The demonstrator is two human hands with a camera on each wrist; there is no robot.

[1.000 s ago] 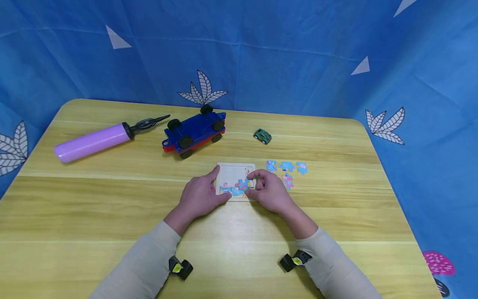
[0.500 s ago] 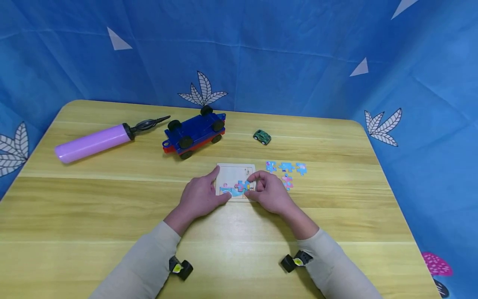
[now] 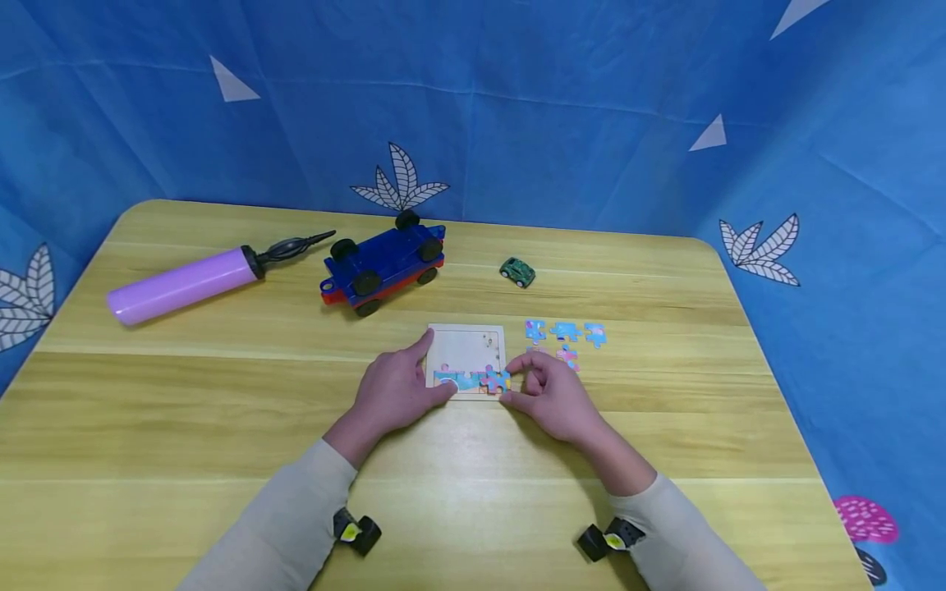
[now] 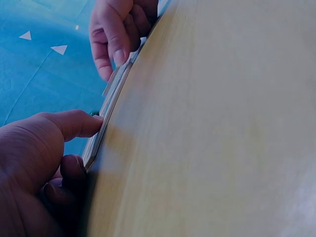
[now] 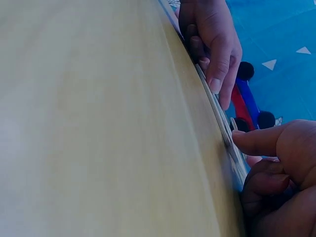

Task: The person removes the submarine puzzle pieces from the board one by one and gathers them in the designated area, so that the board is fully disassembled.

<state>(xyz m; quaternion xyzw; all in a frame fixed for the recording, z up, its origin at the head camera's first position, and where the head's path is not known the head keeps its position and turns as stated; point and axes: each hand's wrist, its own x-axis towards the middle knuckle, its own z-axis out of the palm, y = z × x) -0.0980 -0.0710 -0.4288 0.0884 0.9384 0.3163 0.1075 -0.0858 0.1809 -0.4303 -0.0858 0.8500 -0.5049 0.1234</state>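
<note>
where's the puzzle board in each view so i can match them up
Head: puzzle board just below centre.
Left wrist: puzzle board left of centre, edge-on, a slanting strip.
Right wrist: puzzle board right of centre, also edge-on.
Shared landmark: the left hand, at the board's edge; lower left in left wrist, top in right wrist.

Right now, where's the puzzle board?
In the head view, the puzzle board is just below centre, between the left hand and right hand, left of the loose pieces.
</note>
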